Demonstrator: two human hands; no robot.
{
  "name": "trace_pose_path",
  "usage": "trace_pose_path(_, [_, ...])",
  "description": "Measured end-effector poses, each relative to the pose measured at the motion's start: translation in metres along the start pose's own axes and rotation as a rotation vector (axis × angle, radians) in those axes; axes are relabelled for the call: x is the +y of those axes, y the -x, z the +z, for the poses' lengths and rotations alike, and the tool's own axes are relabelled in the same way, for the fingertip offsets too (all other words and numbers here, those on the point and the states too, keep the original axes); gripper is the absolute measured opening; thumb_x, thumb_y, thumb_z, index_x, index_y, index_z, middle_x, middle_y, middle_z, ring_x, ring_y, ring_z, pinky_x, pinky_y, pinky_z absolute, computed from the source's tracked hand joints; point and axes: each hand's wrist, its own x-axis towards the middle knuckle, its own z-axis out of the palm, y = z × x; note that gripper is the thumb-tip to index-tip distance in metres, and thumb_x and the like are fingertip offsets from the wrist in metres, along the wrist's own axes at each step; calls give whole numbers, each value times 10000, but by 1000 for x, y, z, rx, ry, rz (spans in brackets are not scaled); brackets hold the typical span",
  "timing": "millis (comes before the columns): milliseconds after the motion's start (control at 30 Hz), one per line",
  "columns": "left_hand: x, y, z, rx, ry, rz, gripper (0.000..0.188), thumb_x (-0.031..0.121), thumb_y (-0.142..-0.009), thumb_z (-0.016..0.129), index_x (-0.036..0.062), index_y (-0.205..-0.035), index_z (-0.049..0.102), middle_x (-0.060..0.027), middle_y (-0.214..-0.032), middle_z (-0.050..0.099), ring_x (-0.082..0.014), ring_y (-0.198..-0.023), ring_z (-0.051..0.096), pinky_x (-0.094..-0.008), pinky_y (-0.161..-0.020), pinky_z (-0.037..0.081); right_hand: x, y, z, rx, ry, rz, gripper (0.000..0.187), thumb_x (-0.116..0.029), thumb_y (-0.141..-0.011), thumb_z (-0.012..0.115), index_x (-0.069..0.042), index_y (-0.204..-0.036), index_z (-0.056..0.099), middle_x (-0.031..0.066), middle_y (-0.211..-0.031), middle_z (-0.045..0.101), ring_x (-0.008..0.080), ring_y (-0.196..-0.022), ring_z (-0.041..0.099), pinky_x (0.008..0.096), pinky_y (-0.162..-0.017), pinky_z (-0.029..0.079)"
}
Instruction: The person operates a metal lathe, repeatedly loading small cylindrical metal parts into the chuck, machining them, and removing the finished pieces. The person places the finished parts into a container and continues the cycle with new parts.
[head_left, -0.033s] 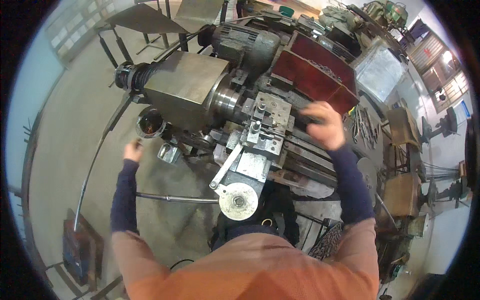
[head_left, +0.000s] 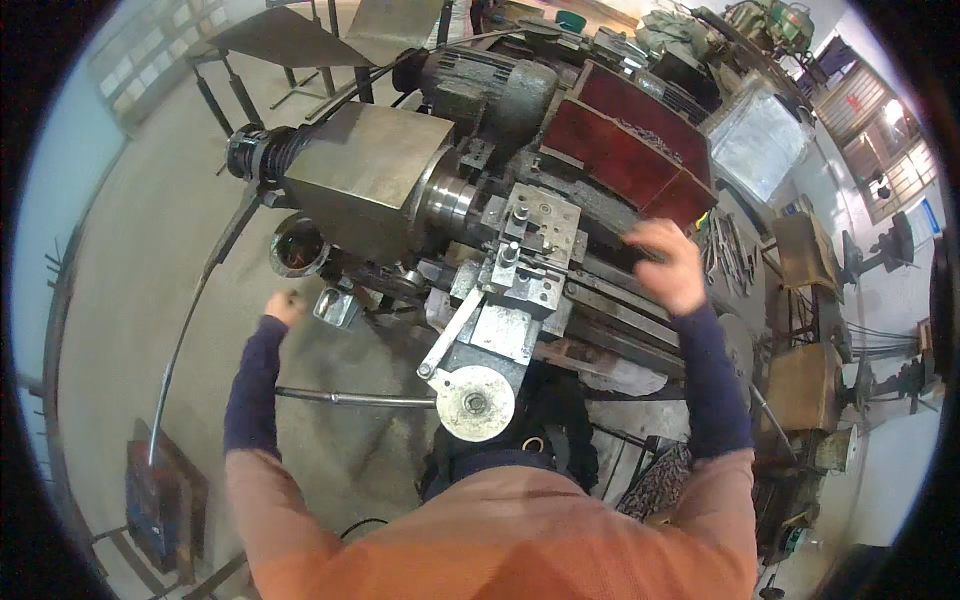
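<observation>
Both wide apart; left hand [head_left: 287, 307] near the pot [head_left: 283, 263], right hand [head_left: 670, 268] by the red box [head_left: 610, 155], likely placed to catch scraps [head_left: 650, 140]; grips unclear.

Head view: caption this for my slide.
Left hand and right hand flank a lathe's tool slide, with metal shavings in a red tray beyond.
</observation>
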Motion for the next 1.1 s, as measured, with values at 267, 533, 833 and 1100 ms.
trace_pose_path(267, [1,-41,57,-323,-536,20,207,251,-759,573,123,-910,637,-123,-912,651,-306,-867,622,-422,-738,493,59,215,-84,35,53,811,342,-56,-573,523,4,-880,662,132,-823,652,213,-818,612,296,-791,448])
trace_pose_path(533, [34,9,-1,-123,-346,45,276,259,-763,580,123,-999,625,-127,-888,646,-306,-858,616,-419,-751,481,163,362,-172,1,563,1181,410,-78,-649,583,-52,-1055,627,160,-1027,633,220,-952,607,294,-842,448])
trace_pose_path(833, [-23,129,-38,-131,603,-586,328,186,-802,572,-1,-1070,553,-126,-686,638,-219,-538,621,-315,-436,489,240,457,-206,-535,872,1519,506,-252,-687,653,-64,-1144,544,181,-1055,604,333,-1001,570,402,-841,459])
trace_pose_path(1100, [-19,173,-26,279,830,-788,227,187,-743,519,14,-856,612,-100,-665,510,-225,-435,525,-372,-374,486,192,509,-194,-405,889,1660,348,-275,-755,563,-36,-1006,603,216,-1006,608,374,-958,576,451,-794,465])
